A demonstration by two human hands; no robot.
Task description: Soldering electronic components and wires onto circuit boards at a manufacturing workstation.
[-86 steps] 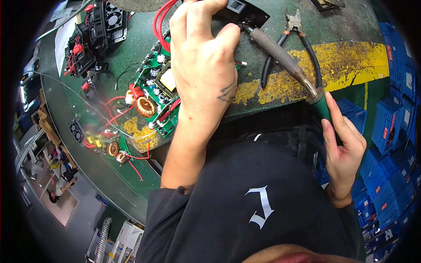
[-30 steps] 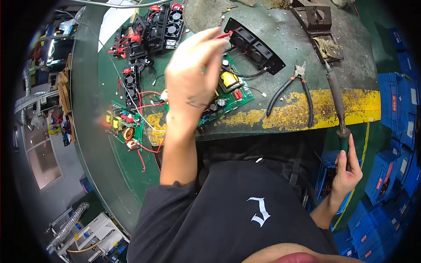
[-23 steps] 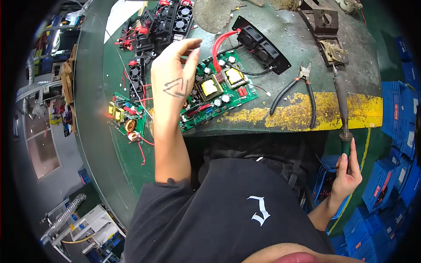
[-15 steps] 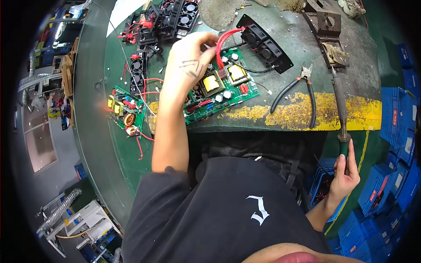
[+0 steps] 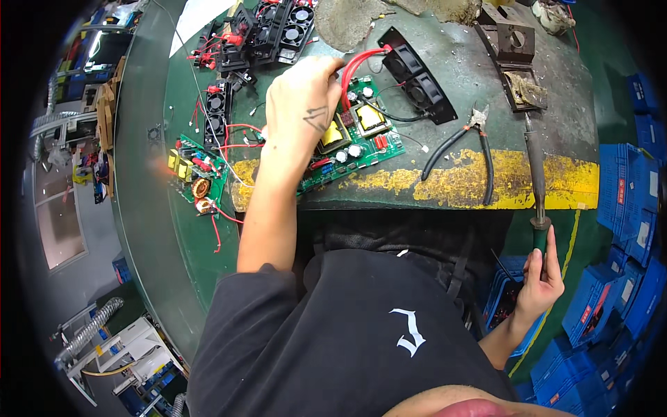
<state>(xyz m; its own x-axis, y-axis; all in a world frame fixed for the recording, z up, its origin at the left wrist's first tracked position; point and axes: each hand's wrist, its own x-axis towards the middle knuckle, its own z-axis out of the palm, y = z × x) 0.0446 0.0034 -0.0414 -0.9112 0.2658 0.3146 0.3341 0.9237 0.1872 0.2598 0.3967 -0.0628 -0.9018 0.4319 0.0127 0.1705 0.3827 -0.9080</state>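
At four o'clock, my right hand (image 5: 540,286) grips the soldering iron (image 5: 535,163) by its handle, tip by the stand (image 5: 518,57), probably keeping heat off the circuit board (image 5: 364,144) at twelve; left hand (image 5: 301,99) curled beside red wires (image 5: 350,71), can't tell if grasping.

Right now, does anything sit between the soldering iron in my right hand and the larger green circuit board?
Yes, the pliers lie open on the bench, between the soldering iron in your right hand and the larger circuit board. The iron could probably pass above them. Your left hand hides part of the board.
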